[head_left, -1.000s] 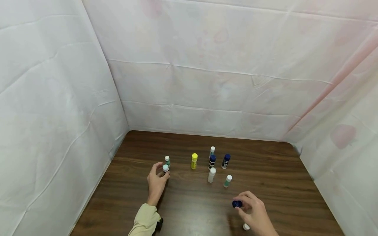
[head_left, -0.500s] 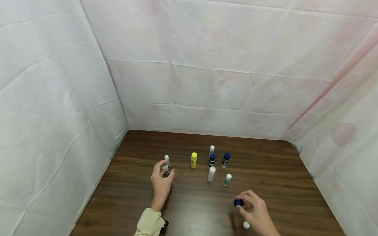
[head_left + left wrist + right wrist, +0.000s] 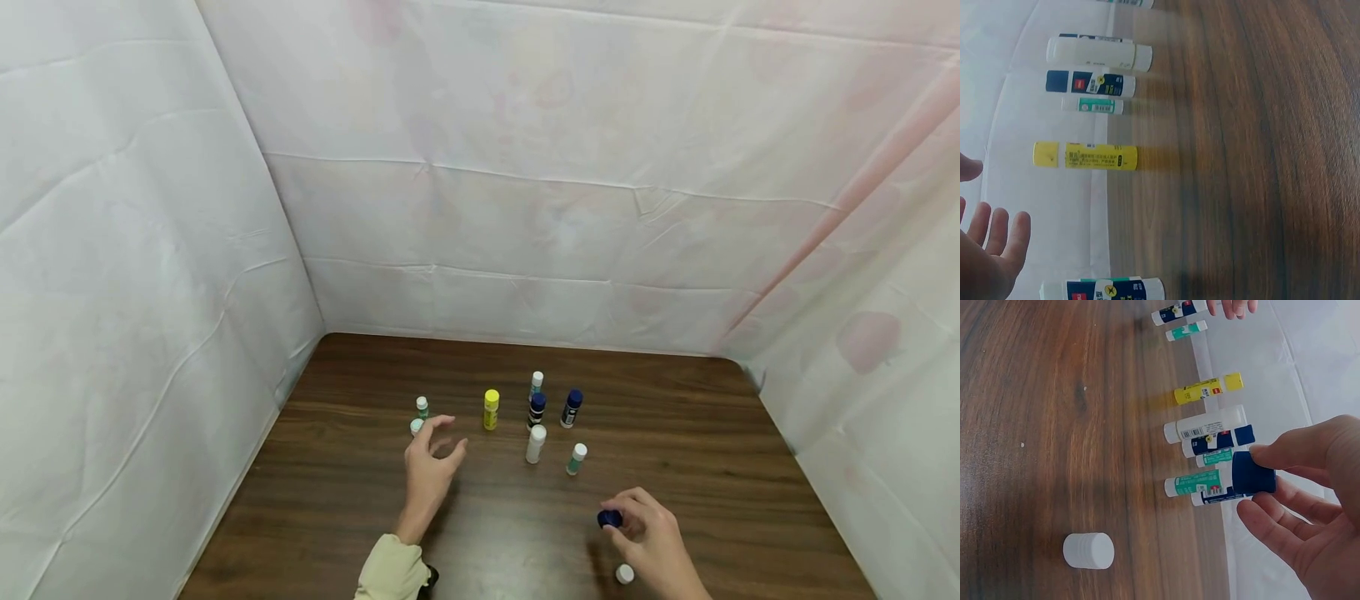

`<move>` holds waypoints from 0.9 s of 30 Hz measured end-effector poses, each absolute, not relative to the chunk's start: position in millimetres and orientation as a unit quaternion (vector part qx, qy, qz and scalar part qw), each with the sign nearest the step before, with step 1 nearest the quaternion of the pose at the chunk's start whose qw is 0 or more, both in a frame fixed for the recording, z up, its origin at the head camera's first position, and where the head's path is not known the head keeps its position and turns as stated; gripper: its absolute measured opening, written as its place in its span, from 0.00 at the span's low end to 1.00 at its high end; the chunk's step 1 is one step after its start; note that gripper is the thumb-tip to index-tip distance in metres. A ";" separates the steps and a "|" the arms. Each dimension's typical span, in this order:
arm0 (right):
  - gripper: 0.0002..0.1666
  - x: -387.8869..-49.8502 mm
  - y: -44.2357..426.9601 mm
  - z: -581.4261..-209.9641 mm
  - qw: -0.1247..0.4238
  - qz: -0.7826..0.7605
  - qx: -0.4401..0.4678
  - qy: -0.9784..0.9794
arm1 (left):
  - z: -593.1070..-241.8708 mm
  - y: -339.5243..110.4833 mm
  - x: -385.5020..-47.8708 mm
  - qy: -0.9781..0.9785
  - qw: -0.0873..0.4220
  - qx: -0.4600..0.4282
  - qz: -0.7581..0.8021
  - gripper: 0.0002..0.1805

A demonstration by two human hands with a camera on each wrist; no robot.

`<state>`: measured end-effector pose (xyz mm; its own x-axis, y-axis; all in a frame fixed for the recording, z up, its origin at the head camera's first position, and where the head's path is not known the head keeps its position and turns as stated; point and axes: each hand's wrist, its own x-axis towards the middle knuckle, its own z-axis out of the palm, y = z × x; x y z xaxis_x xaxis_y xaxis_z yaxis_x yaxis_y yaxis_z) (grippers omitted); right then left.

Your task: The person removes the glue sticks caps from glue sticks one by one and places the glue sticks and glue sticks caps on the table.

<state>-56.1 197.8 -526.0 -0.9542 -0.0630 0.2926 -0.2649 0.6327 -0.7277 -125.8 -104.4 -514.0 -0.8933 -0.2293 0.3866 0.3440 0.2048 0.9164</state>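
Note:
My right hand (image 3: pixel 651 533) pinches a dark blue glue stick cap (image 3: pixel 1254 473) between thumb and fingers, above the table. Below that hand, a loose white cap (image 3: pixel 1089 550) stands on the wood. My left hand (image 3: pixel 430 479) is apart from everything, thumb and fingers spread. Just left of its fingertips stands a navy glue stick with a white cap (image 3: pixel 1110 289), mostly hidden by the hand in the head view. Behind it is a small green glue stick (image 3: pixel 422 408). A yellow glue stick (image 3: pixel 491 410) stands upright to the right of the left hand.
On the brown wooden table (image 3: pixel 315 500), a white glue stick (image 3: pixel 536 445), two blue-capped glue sticks, one of them here (image 3: pixel 572 409), and two green ones, one nearer me (image 3: pixel 577 459), stand grouped right of centre. White cloth (image 3: pixel 487 217) walls enclose the back and sides.
My left hand has let go of the navy glue stick with the white cap and moved right and slightly nearer. My right hand still pinches the blue cap, almost unmoved.

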 end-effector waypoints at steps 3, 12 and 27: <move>0.23 -56.2 198.4 -526.5 0.111 0.419 0.082 -0.897 | -515.8 -101.7 -125.9 -0.741 0.220 -0.041 -0.633 0.20; 0.21 -57.5 202.1 -532.6 0.071 0.420 0.053 -0.903 | -527.4 -97.1 -127.6 -0.742 0.174 -0.048 -0.646 0.19; 0.21 -58.5 205.1 -538.9 0.066 0.419 0.050 -0.904 | -553.4 -88.5 -136.3 -0.726 0.139 -0.047 -0.672 0.19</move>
